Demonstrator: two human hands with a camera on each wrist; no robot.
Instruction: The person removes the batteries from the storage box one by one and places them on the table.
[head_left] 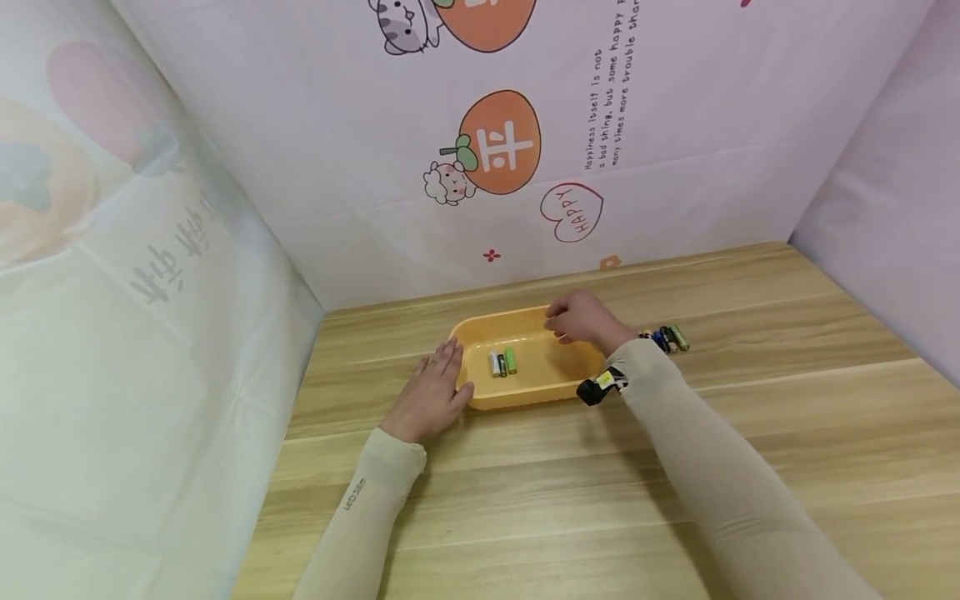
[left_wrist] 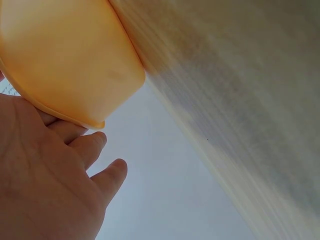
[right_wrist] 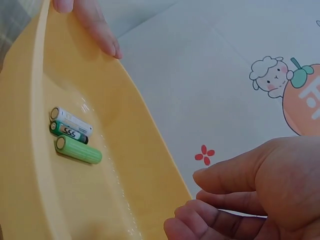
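Now my left hand lies flat against the tray; my right hand hovers loosely curled, holding nothing; three batteries inside lie parallel, across the tray's length.

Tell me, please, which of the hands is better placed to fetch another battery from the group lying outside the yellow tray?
The right hand, probably. It hovers over the tray's right end, holding nothing, with the loose batteries just beyond its wrist. The left hand rests flat against the tray's left end, the far side from them.
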